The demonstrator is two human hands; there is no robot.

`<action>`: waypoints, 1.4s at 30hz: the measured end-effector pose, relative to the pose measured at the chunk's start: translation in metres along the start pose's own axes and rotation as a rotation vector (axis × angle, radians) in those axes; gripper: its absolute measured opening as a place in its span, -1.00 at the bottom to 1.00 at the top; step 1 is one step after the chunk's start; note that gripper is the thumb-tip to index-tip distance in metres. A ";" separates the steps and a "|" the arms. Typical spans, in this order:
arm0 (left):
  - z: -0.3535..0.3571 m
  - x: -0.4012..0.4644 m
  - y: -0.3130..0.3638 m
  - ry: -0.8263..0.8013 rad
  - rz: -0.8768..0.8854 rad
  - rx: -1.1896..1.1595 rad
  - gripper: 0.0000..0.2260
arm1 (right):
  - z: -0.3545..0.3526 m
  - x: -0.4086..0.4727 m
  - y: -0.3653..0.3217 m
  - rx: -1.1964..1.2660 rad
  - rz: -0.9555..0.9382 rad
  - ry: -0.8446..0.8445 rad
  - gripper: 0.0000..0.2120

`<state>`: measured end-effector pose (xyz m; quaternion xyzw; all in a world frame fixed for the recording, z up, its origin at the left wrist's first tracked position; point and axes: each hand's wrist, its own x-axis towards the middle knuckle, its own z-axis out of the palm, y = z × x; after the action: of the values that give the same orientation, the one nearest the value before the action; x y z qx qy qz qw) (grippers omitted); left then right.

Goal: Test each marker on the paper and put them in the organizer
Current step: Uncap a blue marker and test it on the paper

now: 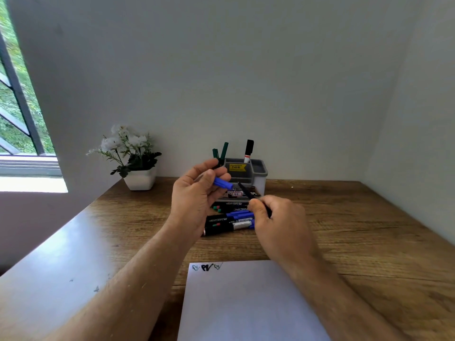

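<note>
My left hand [197, 193] pinches a blue marker cap [223, 183] between thumb and fingers, raised above the desk. My right hand [275, 217] grips a thin dark marker [248, 193], its uncapped tip pointing up and left toward the cap, a small gap between them. Under my hands lies a pile of loose markers [229, 221], black and blue. Behind them stands the grey organizer [258, 168], holding two green markers [222, 151] and a black-capped one [248, 150]. The white paper [246, 303] lies near me with three scribbles [206, 267] at its top left.
A white pot of white flowers [136, 168] stands at the desk's back left. A window [17, 107] is at the far left. The wooden desk [357, 230] meets walls at the back and right. A flat printed packet [237, 194] lies before the organizer.
</note>
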<state>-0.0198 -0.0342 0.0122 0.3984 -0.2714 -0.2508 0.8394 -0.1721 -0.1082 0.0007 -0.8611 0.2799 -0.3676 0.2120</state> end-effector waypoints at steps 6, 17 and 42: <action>0.000 0.000 -0.004 0.084 0.010 0.050 -0.75 | -0.002 -0.008 -0.012 0.652 0.036 -0.159 -0.66; 0.004 -0.003 -0.011 0.090 0.011 0.140 -0.74 | -0.008 -0.014 -0.011 0.688 0.064 -0.401 -0.63; 0.003 0.001 -0.025 0.019 0.053 0.233 -0.73 | 0.007 -0.019 -0.013 0.235 0.050 -0.454 -0.83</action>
<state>-0.0265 -0.0499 -0.0059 0.4885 -0.3012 -0.1913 0.7963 -0.1731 -0.0853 -0.0060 -0.8839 0.2019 -0.1895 0.3770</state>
